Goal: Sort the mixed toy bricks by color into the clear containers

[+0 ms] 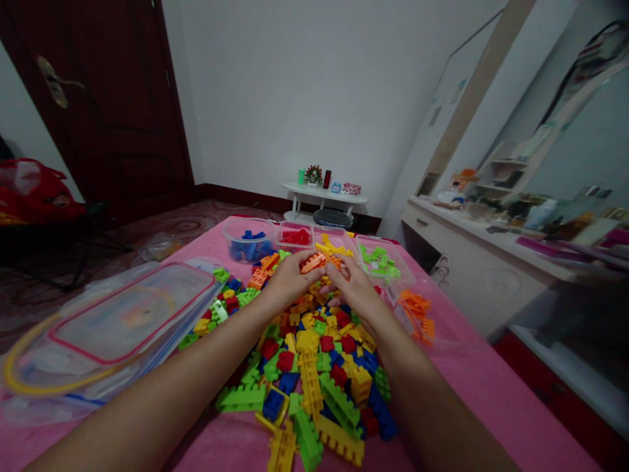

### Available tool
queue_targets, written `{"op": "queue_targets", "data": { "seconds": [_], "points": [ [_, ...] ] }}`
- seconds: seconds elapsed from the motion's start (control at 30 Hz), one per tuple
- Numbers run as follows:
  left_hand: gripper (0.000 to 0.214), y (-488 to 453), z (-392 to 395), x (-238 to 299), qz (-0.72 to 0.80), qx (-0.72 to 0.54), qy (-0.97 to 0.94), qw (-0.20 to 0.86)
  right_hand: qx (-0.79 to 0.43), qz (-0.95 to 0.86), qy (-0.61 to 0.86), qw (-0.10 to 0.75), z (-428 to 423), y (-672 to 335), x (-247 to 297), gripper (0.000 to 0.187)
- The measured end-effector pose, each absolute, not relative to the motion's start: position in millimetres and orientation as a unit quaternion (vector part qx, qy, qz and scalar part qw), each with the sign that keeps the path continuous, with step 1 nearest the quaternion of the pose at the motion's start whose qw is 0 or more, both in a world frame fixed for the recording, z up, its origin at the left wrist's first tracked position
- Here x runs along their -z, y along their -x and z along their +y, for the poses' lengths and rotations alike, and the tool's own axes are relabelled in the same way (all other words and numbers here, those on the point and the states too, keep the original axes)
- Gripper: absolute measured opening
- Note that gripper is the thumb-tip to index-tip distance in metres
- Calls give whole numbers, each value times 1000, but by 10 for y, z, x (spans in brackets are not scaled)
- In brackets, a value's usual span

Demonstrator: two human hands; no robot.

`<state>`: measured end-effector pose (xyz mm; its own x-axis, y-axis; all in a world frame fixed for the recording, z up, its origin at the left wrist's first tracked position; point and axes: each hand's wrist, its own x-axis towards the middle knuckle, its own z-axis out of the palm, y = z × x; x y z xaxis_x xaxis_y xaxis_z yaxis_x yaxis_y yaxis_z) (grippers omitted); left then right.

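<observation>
Over the far part of a loose pile of building blocks (307,341), both my hands are close together. My left hand (289,274) is closed on an orange building block (312,263), its thumb along the near side. My right hand (352,283) curls in from the other side, its fingers closed around more orange block pieces (335,259). Whether these pieces are joined to the left hand's block I cannot tell. The pile mixes yellow, green, red, blue and orange blocks. Several orange blocks (258,278) lie left of my left hand.
Clear containers hold sorted blocks: blue (249,248), red (295,237), yellow (335,246), green (379,262) and orange (417,316). Stacked clear lids (132,314) lie on the left of the pink-covered table (472,367). A cluttered dresser (472,242) stands at the right.
</observation>
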<state>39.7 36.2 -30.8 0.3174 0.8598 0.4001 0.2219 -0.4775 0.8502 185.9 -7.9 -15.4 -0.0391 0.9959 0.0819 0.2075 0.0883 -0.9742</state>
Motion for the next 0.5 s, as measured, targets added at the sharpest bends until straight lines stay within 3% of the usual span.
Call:
{"op": "queue_targets", "data": {
  "seconds": [0.1, 0.23, 0.4, 0.5],
  "points": [
    [49, -457, 217, 244, 366, -446, -756, 310, -514, -500, 468, 516, -111, -1792, 134, 53],
    [69, -538, 6, 175, 323, -410, -791, 320, -481, -473, 469, 570, -96, -1769, 161, 60],
    [83, -521, -20, 121, 264, -392, -805, 358, -368, -528, 531, 552, -61, -1958, -5, 48],
    [67, -367, 172, 107, 320, -391, -807, 307, -146, -593, 635, 473, -67, -2363, -224, 52]
  ]
}}
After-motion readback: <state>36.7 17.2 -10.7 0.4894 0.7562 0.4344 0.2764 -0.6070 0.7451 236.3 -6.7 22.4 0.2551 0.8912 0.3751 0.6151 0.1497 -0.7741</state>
